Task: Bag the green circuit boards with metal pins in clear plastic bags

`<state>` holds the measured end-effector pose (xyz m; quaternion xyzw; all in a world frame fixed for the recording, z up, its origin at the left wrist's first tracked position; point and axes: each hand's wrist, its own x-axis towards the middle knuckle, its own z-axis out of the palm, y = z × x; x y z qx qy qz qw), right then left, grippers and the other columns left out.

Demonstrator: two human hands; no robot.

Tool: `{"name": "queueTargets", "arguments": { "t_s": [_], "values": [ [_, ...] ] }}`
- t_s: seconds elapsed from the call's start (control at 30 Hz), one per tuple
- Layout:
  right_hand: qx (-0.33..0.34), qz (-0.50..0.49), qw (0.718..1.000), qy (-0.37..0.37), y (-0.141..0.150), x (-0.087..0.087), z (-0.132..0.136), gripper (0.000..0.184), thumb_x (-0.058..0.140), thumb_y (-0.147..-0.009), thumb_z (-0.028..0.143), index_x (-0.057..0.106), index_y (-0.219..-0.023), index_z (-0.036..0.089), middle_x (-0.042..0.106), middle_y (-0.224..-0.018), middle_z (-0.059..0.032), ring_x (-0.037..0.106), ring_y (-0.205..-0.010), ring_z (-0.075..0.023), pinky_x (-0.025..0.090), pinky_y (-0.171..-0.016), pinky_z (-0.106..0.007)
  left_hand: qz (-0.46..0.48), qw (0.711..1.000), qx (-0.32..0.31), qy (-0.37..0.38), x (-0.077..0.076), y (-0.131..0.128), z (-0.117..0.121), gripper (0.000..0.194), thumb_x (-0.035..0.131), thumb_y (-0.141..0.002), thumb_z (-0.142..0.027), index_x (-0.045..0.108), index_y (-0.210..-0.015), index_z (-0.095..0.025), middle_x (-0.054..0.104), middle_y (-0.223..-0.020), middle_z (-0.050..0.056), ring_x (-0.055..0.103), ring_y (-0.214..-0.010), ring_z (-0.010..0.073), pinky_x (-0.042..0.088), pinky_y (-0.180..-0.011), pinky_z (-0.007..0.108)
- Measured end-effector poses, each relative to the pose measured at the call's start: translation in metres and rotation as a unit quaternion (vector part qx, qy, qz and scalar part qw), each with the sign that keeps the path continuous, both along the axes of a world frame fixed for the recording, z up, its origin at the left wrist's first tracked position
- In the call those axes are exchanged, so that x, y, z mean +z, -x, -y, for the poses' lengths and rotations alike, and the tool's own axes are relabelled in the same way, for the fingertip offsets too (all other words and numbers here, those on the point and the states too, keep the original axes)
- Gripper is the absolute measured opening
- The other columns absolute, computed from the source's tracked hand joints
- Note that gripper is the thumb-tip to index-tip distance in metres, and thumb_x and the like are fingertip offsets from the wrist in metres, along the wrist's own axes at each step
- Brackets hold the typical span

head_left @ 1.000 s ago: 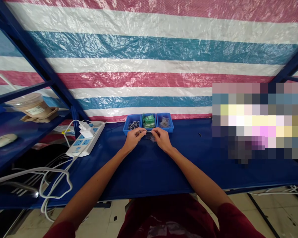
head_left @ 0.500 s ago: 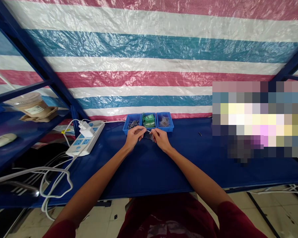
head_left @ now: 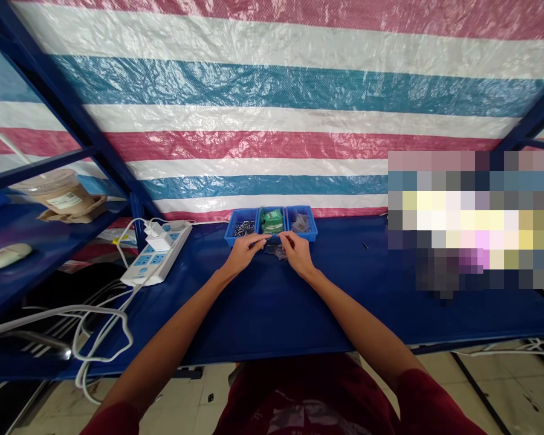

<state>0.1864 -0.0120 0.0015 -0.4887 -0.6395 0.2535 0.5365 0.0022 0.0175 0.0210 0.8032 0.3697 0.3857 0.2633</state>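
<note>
My left hand [head_left: 245, 252] and my right hand [head_left: 299, 254] are close together in front of three blue bins, fingertips nearly meeting. Each has its thumb and fingers drawn together; anything between them is too small to make out. Just below the fingertips lie small clear plastic bags [head_left: 278, 252] on the blue tabletop [head_left: 272, 308]. The left bin [head_left: 229, 237] holds many small dark and silvery metal pieces [head_left: 245, 228]. Green packets [head_left: 272, 219] fill the middle bin, and clear bags [head_left: 301, 222] lie in the right bin [head_left: 315, 229].
A small dark piece [head_left: 365, 246] lies to the right on the table. At left stand a power strip [head_left: 163, 257] with white plugs and cables, a drink cup [head_left: 57, 193] and a mouse [head_left: 6, 256]. A striped sheet [head_left: 272, 145] hangs behind. The far right is pixelated.
My hands have shifted slightly apart and their finger pose has changed. The light sliver that showed between the fingertips is no longer distinct. More of the bags beneath shows. The bins have stayed put.
</note>
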Motion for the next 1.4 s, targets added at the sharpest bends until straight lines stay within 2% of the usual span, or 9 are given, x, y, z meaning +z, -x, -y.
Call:
{"name": "queueTargets", "arguments": {
  "t_s": [0.17, 0.3, 0.47, 0.57, 0.8, 0.97, 1.17, 1.3, 1.4],
  "values": [
    [0.025, 0.028, 0.999, -0.021, 0.0, 0.0, 0.001, 0.029, 0.047, -0.089, 0.041, 0.066, -0.088, 0.019, 0.062, -0.068, -0.0012, 0.053, -0.058, -0.0143, 0.042, -0.06, -0.025, 0.008, 0.999, -0.008, 0.034, 0.0, 0.001, 0.001, 0.043, 0.049, -0.09, -0.045, 0.064, -0.116, -0.014, 0.055, -0.055, -0.003, 0.045, -0.05, 0.0107, 0.038, -0.052, 0.021],
    [0.074, 0.058, 0.995, -0.037, 0.002, -0.002, 0.001, 0.022, 0.054, -0.086, 0.037, 0.066, -0.084, 0.019, 0.062, -0.07, -0.002, 0.054, -0.06, -0.0144, 0.043, -0.061, -0.025, 0.031, 0.997, -0.01, 0.074, 0.0, -0.001, 0.004, 0.045, 0.05, -0.09, -0.044, 0.058, -0.123, -0.015, 0.05, -0.051, -0.005, 0.045, -0.047, 0.0097, 0.037, -0.051, 0.02],
    [0.084, 0.07, 0.994, -0.031, 0.003, -0.005, 0.0, 0.021, 0.054, -0.086, 0.035, 0.065, -0.08, 0.019, 0.064, -0.071, -0.0026, 0.055, -0.063, -0.0148, 0.043, -0.062, -0.025, 0.048, 0.995, -0.004, 0.089, 0.0, -0.003, 0.007, 0.044, 0.05, -0.09, -0.043, 0.058, -0.123, -0.015, 0.047, -0.047, -0.006, 0.044, -0.043, 0.0095, 0.037, -0.048, 0.021],
    [0.07, 0.038, 0.997, -0.016, 0.002, -0.004, 0.0, 0.025, 0.05, -0.088, 0.038, 0.063, -0.078, 0.019, 0.06, -0.066, -0.0008, 0.053, -0.059, -0.0136, 0.042, -0.06, -0.025, 0.077, 0.993, 0.011, 0.089, 0.002, -0.004, 0.007, 0.04, 0.051, -0.089, -0.043, 0.062, -0.116, -0.016, 0.05, -0.05, -0.005, 0.044, -0.042, 0.0087, 0.037, -0.046, 0.02],
    [0.045, -0.027, 0.998, 0.023, 0.0, -0.002, 0.001, 0.026, 0.047, -0.088, 0.041, 0.056, -0.076, 0.02, 0.051, -0.058, 0.0026, 0.049, -0.053, -0.0126, 0.04, -0.054, -0.023, 0.125, 0.989, 0.068, 0.045, 0.002, -0.007, 0.007, 0.029, 0.066, -0.077, -0.044, 0.07, -0.083, -0.016, 0.063, -0.066, 0.002, 0.049, -0.049, 0.01, 0.04, -0.046, 0.022],
    [0.053, -0.029, 0.998, 0.025, 0.0, 0.0, 0.003, 0.028, 0.048, -0.087, 0.046, 0.058, -0.081, 0.02, 0.052, -0.06, 0.0022, 0.049, -0.053, -0.0128, 0.04, -0.053, -0.024, 0.115, 0.99, 0.067, 0.038, 0.002, -0.007, 0.007, 0.027, 0.062, -0.081, -0.043, 0.066, -0.076, -0.016, 0.057, -0.058, -0.001, 0.049, -0.047, 0.0099, 0.04, -0.046, 0.021],
    [0.073, -0.021, 0.997, 0.003, 0.002, 0.002, 0.004, 0.023, 0.052, -0.086, 0.04, 0.059, -0.078, 0.019, 0.054, -0.062, 0.0023, 0.048, -0.051, -0.011, 0.039, -0.053, -0.024, 0.124, 0.988, 0.083, 0.029, 0.003, -0.009, 0.01, 0.03, 0.062, -0.082, -0.04, 0.061, -0.065, -0.016, 0.047, -0.048, -0.004, 0.043, -0.044, 0.0083, 0.037, -0.046, 0.021],
    [0.09, -0.022, 0.996, 0.016, 0.003, 0.0, 0.003, 0.02, 0.053, -0.084, 0.038, 0.058, -0.08, 0.019, 0.054, -0.062, 0.002, 0.048, -0.052, -0.0109, 0.038, -0.052, -0.023, 0.144, 0.985, 0.085, 0.036, 0.002, -0.01, 0.011, 0.03, 0.063, -0.081, -0.04, 0.062, -0.065, -0.015, 0.048, -0.048, -0.004, 0.042, -0.043, 0.0073, 0.036, -0.045, 0.02],
    [0.097, -0.058, 0.993, 0.035, 0.003, -0.002, 0.002, 0.021, 0.053, -0.084, 0.04, 0.056, -0.08, 0.019, 0.052, -0.06, 0.0034, 0.046, -0.049, -0.01, 0.038, -0.05, -0.022, 0.158, 0.983, 0.078, 0.05, -0.001, -0.011, 0.01, 0.028, 0.065, -0.079, -0.042, 0.066, -0.072, -0.015, 0.055, -0.055, -0.002, 0.045, -0.044, 0.0075, 0.038, -0.044, 0.02]
  ]
}}
